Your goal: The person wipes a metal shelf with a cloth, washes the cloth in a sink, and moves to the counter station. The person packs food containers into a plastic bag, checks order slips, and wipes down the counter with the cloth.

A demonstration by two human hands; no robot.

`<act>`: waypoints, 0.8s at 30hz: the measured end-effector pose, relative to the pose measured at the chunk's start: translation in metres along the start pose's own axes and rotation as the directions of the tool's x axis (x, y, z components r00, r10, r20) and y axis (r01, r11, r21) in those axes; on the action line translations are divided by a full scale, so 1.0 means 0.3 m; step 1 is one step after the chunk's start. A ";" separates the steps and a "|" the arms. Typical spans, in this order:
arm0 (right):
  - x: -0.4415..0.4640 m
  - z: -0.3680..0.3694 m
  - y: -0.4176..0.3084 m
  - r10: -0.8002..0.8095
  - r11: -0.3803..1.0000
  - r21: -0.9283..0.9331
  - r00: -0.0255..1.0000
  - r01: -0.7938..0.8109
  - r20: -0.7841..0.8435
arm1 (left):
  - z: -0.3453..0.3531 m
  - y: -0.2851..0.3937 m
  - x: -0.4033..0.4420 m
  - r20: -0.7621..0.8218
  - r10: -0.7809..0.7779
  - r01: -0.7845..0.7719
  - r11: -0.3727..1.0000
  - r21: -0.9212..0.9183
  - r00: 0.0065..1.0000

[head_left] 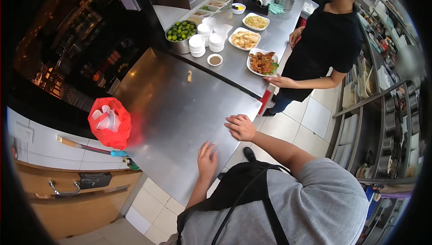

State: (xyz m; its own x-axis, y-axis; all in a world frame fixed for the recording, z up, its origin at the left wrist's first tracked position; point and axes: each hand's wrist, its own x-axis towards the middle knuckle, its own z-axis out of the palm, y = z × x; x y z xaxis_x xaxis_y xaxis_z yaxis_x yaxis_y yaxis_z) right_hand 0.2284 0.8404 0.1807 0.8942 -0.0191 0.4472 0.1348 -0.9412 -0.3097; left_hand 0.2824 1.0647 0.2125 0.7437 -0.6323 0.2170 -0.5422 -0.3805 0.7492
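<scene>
My left hand (207, 160) rests at the near edge of the steel table (175, 110), fingers apart and holding nothing. Farther right, my right hand (240, 127) lies on the same table near its right edge, also empty with spread fingers. On the table's far part is a small tan piece (189, 76). A red bag (118, 135) with white and clear items inside stands at the table's left edge. Across the seam, a co-worker's hand (280, 81) touches a white plate of fried food (262, 63).
The co-worker (330, 42) in black stands at the right of the far counter. That counter bears a pot of green limes (181, 31), stacked white cups (197, 45), a sauce dish (214, 59) and plates of food (244, 39). Shelves (382, 110) line the right side.
</scene>
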 end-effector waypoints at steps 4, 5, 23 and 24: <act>-0.018 0.031 0.026 -0.017 0.999 0.034 0.999 0.018 -0.039 | 0.039 0.106 -0.005 0.034 0.112 -0.113 0.993 0.032 0.993; -0.025 0.031 0.035 -0.032 0.999 0.041 0.999 0.034 -0.039 | 0.050 0.128 -0.006 0.057 0.117 -0.119 0.992 0.040 0.992; -1.431 -0.630 0.558 0.806 0.473 0.128 0.486 -0.872 0.339 | 0.902 0.582 -0.090 0.446 0.025 -0.086 0.989 0.118 0.895; -1.515 -0.657 0.586 0.827 0.443 0.118 0.456 -0.889 0.330 | 0.951 0.539 -0.089 0.483 -0.027 -0.068 0.982 0.177 0.875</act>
State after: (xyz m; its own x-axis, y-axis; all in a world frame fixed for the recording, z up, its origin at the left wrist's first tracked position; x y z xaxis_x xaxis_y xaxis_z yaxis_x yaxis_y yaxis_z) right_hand -0.2384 0.6173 0.0884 0.6600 -0.6752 -0.3294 -0.6848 -0.3603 -0.6334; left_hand 0.0633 0.8274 0.1491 0.4768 -0.8690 -0.1319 -0.6517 -0.4503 0.6104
